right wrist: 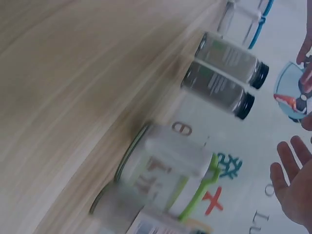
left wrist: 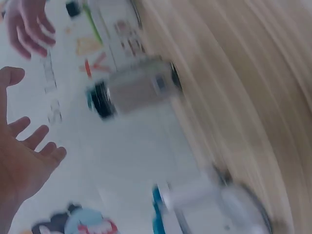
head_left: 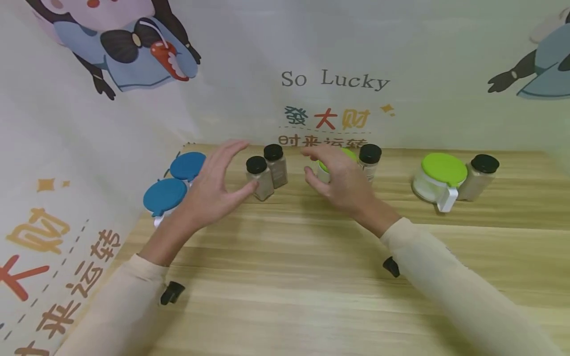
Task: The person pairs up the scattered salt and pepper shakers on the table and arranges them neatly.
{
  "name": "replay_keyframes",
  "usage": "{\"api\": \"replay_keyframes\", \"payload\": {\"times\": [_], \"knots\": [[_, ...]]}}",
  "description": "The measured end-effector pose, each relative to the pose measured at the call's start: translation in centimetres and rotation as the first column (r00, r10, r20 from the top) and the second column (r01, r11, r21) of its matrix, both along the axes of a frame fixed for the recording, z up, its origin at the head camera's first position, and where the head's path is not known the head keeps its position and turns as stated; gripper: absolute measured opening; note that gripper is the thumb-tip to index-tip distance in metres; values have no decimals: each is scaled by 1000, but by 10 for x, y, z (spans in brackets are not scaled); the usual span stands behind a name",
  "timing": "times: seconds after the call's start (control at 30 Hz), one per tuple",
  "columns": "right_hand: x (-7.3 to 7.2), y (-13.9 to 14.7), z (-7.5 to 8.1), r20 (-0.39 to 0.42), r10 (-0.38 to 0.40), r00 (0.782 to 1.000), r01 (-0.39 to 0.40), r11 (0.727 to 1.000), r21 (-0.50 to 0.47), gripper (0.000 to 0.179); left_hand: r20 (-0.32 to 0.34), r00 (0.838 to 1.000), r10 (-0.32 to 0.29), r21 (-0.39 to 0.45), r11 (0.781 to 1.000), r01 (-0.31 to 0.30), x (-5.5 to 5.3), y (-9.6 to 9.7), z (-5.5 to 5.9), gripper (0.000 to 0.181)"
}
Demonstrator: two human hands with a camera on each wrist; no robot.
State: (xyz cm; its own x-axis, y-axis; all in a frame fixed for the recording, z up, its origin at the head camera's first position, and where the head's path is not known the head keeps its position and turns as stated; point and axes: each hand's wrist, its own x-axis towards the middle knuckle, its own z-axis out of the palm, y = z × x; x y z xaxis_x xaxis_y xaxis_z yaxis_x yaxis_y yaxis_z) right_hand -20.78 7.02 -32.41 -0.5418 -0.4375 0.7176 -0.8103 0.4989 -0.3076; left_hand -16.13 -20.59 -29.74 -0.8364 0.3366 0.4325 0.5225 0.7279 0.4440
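Note:
My left hand (head_left: 213,190) hovers with spread fingers just left of two black-capped spice jars (head_left: 261,184), which stand side by side and hold a greyish-brown powder. Nothing is in its grasp. My right hand (head_left: 345,180) is held over a clear jar with a green lid (head_left: 324,174), hiding much of it; its fingers are loosely bent and hold nothing. Just behind that hand stands another black-capped jar (head_left: 369,157). In the right wrist view, the green-lidded jar (right wrist: 163,168) and the pair of spice jars (right wrist: 219,87) stand apart from the fingers (right wrist: 290,165).
Two blue-lidded jars (head_left: 165,199) with white handles stand at the left, partly behind the left hand and forearm. Farther right are a second green-lidded jar (head_left: 438,180) and a black-capped jar (head_left: 478,180). A printed cloth (head_left: 240,64) hangs along the back and left of the wooden table (head_left: 276,277).

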Motion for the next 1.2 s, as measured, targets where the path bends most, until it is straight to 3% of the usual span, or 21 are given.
{"api": "replay_keyframes", "payload": {"times": [0.17, 0.33, 0.4, 0.5, 0.57, 0.7, 0.87, 1.07, 1.2], "knots": [[-3, -28, 1, 164, -57, 985, 24, 979, 201, 55, 73, 988, 137, -52, 990, -134, -1, -36, -2, 71], [-11, -55, -10, 240, -136, 961, 38, 927, 374, 66, 20, 971, 238, -208, 951, -229, 1, -84, -17, 73], [-13, -64, -15, 256, -133, 957, 18, 913, 408, 68, 29, 959, 281, -236, 935, -266, 8, -109, -20, 76], [-13, -74, -20, 284, -110, 952, -29, 897, 442, 69, 127, 935, 330, -208, 931, -300, 20, -139, -24, 82], [-14, -76, -22, 298, -108, 948, -43, 888, 458, 69, 211, 923, 321, -155, 944, -293, 25, -149, -30, 84], [-15, -71, -23, 281, -154, 947, 4, 883, 470, 67, 273, 941, 200, -36, 980, -197, 22, -150, -43, 75], [-13, -73, -23, 245, -157, 957, 40, 905, 423, 53, 241, 961, 135, -43, 991, -128, 24, -152, -50, 62], [-10, -73, -24, 246, -128, 961, 32, 932, 361, 38, 197, 975, 99, -92, 992, -82, 32, -154, -61, 99], [-12, -75, -26, 292, -71, 954, -26, 949, 315, 37, 197, 975, 102, -83, 993, -87, 36, -156, -66, 105]]}}
